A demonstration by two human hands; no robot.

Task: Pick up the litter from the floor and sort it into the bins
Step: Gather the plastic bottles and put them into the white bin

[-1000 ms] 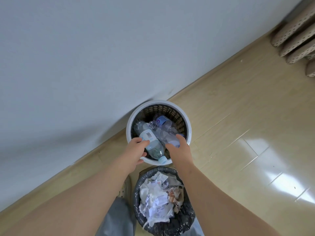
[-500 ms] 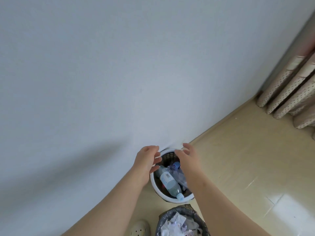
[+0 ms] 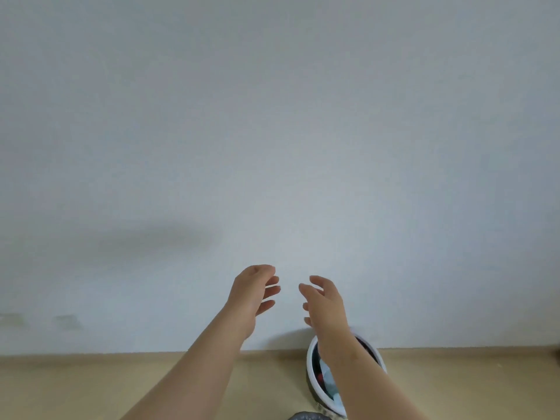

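Head view now fills with the plain pale grey wall (image 3: 272,116) above the light wooden floor (image 3: 91,386), since your gaze has lifted. The round white perforated plastic bin (image 3: 310,368) stands against the wall, partly behind your right forearm. Your left hand (image 3: 251,294) and right hand (image 3: 325,301) have risen above it, fingers loosely spread, empty. The bluish plastic bottles (image 3: 328,376) lie inside the bin below them, so that sort looks done.

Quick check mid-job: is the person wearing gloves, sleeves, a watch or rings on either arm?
No. The left hand and right hand are bare, with no gloves, and no rings show. The left forearm and right forearm are uncovered down to the picture's bottom edge: no cuff, watch or band.
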